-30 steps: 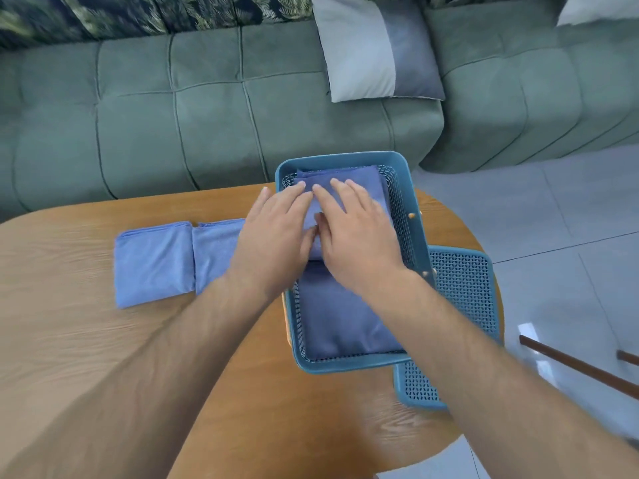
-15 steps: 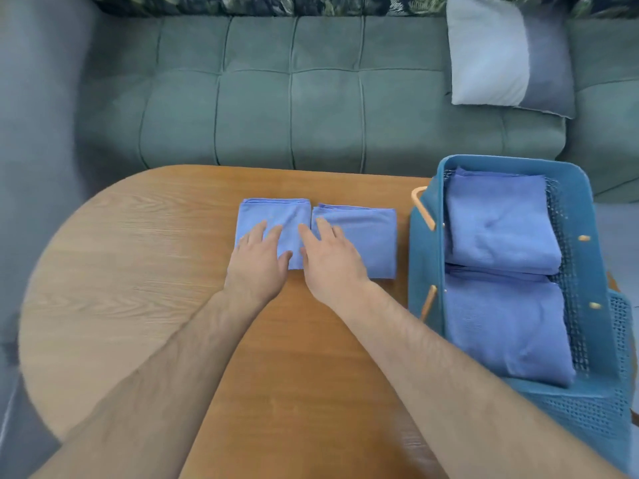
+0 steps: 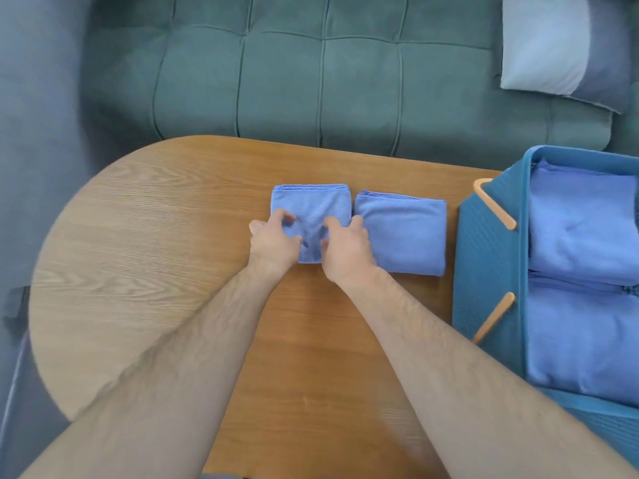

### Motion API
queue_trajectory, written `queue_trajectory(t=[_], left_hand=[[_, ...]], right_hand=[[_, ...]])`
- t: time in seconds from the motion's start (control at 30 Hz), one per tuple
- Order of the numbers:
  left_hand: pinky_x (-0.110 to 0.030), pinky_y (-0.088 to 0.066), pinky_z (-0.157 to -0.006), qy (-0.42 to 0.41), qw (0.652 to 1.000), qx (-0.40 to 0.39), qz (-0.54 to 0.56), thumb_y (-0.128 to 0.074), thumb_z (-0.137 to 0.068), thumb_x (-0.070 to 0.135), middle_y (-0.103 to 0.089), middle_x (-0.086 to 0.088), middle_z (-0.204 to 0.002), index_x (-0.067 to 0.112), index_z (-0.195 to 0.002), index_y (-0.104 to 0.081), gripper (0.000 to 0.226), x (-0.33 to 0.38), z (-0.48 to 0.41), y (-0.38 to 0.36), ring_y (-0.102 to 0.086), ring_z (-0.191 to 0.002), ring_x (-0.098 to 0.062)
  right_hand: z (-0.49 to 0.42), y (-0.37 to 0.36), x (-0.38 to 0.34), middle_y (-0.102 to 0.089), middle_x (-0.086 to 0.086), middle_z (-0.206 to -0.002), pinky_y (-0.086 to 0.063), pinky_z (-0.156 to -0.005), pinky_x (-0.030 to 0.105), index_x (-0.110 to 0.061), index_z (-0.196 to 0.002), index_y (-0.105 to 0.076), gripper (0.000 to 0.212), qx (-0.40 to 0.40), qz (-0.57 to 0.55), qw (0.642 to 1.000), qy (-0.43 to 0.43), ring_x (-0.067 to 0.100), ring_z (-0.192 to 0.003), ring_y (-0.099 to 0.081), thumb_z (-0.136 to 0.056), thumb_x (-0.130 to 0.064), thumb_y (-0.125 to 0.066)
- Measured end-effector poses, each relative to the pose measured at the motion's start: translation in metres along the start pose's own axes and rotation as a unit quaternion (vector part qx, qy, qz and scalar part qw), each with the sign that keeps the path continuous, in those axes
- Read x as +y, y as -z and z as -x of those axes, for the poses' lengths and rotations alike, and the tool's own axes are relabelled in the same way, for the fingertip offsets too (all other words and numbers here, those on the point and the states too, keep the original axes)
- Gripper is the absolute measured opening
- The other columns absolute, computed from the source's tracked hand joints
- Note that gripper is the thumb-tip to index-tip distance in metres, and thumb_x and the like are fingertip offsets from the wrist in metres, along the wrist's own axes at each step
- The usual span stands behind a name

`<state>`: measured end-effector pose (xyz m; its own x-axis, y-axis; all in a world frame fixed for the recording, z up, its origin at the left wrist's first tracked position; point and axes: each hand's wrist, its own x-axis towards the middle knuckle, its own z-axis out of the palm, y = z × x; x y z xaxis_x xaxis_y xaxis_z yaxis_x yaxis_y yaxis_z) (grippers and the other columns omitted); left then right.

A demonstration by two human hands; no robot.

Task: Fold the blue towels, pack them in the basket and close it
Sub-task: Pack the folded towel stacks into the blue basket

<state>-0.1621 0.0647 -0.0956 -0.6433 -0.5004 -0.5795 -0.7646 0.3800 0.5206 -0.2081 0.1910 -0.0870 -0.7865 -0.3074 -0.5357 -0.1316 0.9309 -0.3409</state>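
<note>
Two folded blue towels lie side by side on the wooden table [image 3: 155,271]. My left hand [image 3: 273,242] and my right hand [image 3: 345,245] both grip the near part of the left folded towel [image 3: 313,207], fingers curled into the cloth. The right folded towel [image 3: 403,233] lies untouched beside it. At the right edge stands the blue basket [image 3: 484,257] with its orange handle [image 3: 494,209] folded down its side. Two more folded towels [image 3: 584,247] lie inside it.
A green sofa [image 3: 311,81] runs along the far side of the table, with a grey and white cushion [image 3: 553,46] at the upper right. The table's rounded end is at the left, with grey floor beyond it.
My hands left the towels in the basket and moved left to the towels on the table. Their fingers have since curled into the left towel, and the view has come closer.
</note>
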Motion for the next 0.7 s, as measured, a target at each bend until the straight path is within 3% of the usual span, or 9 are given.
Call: queue_trajectory(t=[0.1, 0.17, 0.23, 0.33, 0.4, 0.47, 0.57, 0.7], left_hand=[[-0.011, -0.039, -0.05, 0.012, 0.999, -0.015, 0.039, -0.068, -0.082, 0.013, -0.06, -0.002, -0.113, 0.029, -0.107, -0.058, 0.031, -0.01, -0.002, 0.011, -0.06, -0.07, -0.01], [-0.015, -0.046, -0.056, 0.015, 0.998, -0.034, 0.057, -0.071, -0.08, 0.01, -0.068, -0.002, -0.102, 0.025, -0.108, -0.06, 0.033, -0.017, 0.005, 0.015, -0.059, -0.066, -0.009], [-0.026, -0.052, -0.068, 0.016, 0.996, -0.05, 0.071, -0.072, -0.08, 0.009, -0.068, -0.002, -0.104, 0.022, -0.112, -0.062, 0.037, -0.023, 0.014, 0.02, -0.06, -0.071, -0.011], [-0.024, -0.052, -0.073, -0.02, 0.997, -0.047, 0.06, -0.074, -0.081, 0.012, -0.063, -0.001, -0.115, 0.022, -0.119, -0.062, 0.041, -0.028, 0.029, 0.027, -0.063, -0.084, -0.011], [-0.023, -0.048, -0.09, -0.068, 0.997, -0.018, 0.043, -0.076, -0.083, 0.015, -0.057, 0.005, -0.117, 0.025, -0.122, -0.062, 0.043, -0.024, 0.041, 0.03, -0.059, -0.1, -0.009], [-0.02, -0.041, -0.096, -0.11, 0.993, 0.005, 0.049, -0.076, -0.084, 0.016, -0.05, 0.014, -0.111, 0.027, -0.126, -0.061, 0.046, -0.012, 0.062, 0.034, -0.052, -0.104, -0.004], [-0.019, -0.041, -0.097, -0.169, 0.982, 0.028, 0.074, -0.076, -0.085, 0.016, -0.05, 0.016, -0.116, 0.03, -0.127, -0.06, 0.047, 0.016, 0.097, 0.037, -0.051, -0.11, 0.002], [-0.005, -0.038, -0.081, -0.248, 0.965, 0.006, 0.085, -0.078, -0.084, 0.017, -0.049, 0.008, -0.12, 0.031, -0.127, -0.06, 0.049, 0.07, 0.147, 0.023, -0.051, -0.104, 0.008]], right_hand=[[0.001, 0.002, -0.002, -0.035, 0.017, -0.126, -0.048, -0.079, 0.035, -0.026, -0.132, -0.049, 0.039, -0.027, -0.054, 0.998, -0.012, 0.035, -0.098, -0.054, -0.094, -0.014, -0.055], [0.006, -0.001, -0.004, -0.039, 0.016, -0.124, -0.047, -0.077, 0.033, -0.029, -0.132, -0.049, 0.042, -0.046, -0.078, 0.996, -0.022, 0.034, -0.096, -0.055, -0.093, -0.014, -0.052], [0.013, -0.005, -0.006, -0.044, 0.014, -0.124, -0.046, -0.089, 0.035, -0.031, -0.131, -0.049, 0.043, -0.05, -0.079, 0.995, -0.023, 0.034, -0.109, -0.05, -0.092, -0.015, -0.051], [0.03, -0.004, -0.008, -0.047, 0.008, -0.127, -0.036, -0.103, 0.039, -0.031, -0.132, -0.05, 0.043, -0.012, -0.059, 0.998, 0.001, 0.033, -0.118, -0.043, -0.092, -0.017, -0.053], [0.043, 0.004, -0.007, -0.043, 0.007, -0.127, -0.042, -0.099, 0.041, -0.027, -0.133, -0.051, 0.043, 0.014, -0.096, 0.995, 0.035, 0.034, -0.11, -0.052, -0.092, -0.013, -0.054], [0.061, 0.017, -0.004, -0.039, 0.007, -0.127, -0.048, -0.088, 0.04, -0.023, -0.133, -0.051, 0.043, 0.042, -0.139, 0.987, 0.073, 0.033, -0.095, -0.059, -0.093, -0.007, -0.054], [0.092, 0.048, 0.012, -0.038, 0.009, -0.128, -0.049, -0.089, 0.042, -0.019, -0.135, -0.052, 0.047, 0.105, -0.165, 0.974, 0.111, 0.033, -0.099, -0.057, -0.091, -0.002, -0.053], [0.141, 0.102, 0.056, -0.035, 0.012, -0.139, -0.046, -0.097, 0.044, -0.021, -0.134, -0.055, 0.051, 0.19, -0.168, 0.964, 0.082, 0.033, -0.12, -0.048, -0.086, -0.007, -0.047]])
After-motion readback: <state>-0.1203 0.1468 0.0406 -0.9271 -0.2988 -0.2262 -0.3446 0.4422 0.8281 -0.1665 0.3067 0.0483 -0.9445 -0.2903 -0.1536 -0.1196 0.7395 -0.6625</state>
